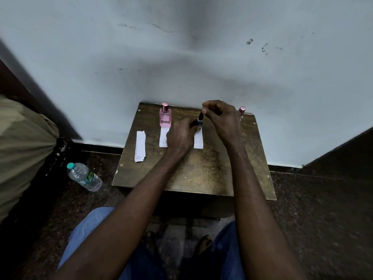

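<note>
A small dark blue bottle [200, 121] stands at the back middle of a worn wooden table [201, 170]. My left hand [179, 136] grips its lower part. My right hand [220, 120] pinches its black top from above. Under and beside my hands lie two white paper strips [198, 140], one of them [163, 139] in front of a pink perfume bottle [165, 116] with a pink cap. A second pink-capped bottle [241, 111] shows partly behind my right hand.
A stack of white paper strips [140, 146] lies at the table's left. A plastic water bottle [84, 176] lies on the dark floor to the left. The wall stands right behind the table. My knees and feet are below the table's front edge.
</note>
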